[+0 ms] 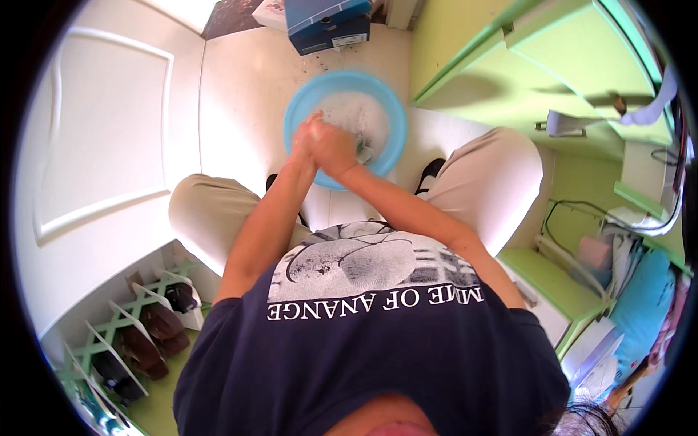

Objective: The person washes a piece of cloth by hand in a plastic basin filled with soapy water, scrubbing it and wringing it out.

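A light blue plastic basin (399,128) stands on the floor between my feet. White suds (349,103) with dark specks cover the water in it. My left hand (303,135) and my right hand (334,147) are pressed together over the basin's near left part. Both are wet and blurred. Whether something is gripped between the palms is hidden. Just right of my right hand, a small pale green and white item (364,151) shows in the suds, too unclear to name.
Beyond the basin sit dark blue cardboard boxes (329,41). A white panelled door (109,131) is on the left, above a rack of shoes (144,332). Green cabinets (589,54) rise on the right, with a lavender strap (572,124) at a handle. My knees flank the basin.
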Demonstrator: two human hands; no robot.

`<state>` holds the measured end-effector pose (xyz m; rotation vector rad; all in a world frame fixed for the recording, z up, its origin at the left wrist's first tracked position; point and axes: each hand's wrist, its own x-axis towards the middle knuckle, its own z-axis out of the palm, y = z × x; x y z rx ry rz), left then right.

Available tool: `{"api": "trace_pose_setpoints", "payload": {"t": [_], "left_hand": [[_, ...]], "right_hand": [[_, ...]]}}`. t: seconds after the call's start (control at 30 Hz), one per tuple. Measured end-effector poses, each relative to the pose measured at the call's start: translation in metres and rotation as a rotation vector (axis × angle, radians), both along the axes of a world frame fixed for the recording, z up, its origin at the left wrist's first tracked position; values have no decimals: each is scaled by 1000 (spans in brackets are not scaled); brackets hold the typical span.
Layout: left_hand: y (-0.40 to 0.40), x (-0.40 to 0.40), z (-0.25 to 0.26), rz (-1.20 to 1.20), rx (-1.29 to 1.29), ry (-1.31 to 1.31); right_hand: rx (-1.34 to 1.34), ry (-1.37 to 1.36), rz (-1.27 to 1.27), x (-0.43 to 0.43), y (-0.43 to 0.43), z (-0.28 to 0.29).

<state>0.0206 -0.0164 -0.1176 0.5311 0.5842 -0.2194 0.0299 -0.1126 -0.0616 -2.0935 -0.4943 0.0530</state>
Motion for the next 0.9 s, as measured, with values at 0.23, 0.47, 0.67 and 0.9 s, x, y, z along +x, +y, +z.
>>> {"api": "trace_pose_setpoints", "payload": {"t": [0.23,0.47,0.67,0.9], "left_hand": [[-2,-2,-13,84,3,153],[-32,2,2,123,186,187],[-3,-2,-4,192,153,253],[-22,4,21,126,19,209]], "right_hand": [[-145,69,57,-8,3,5],[-48,175,-159,44,-21,-25],[-136,11,128,-19,4,16],[-23,225,-38,15,-11,13]]}}
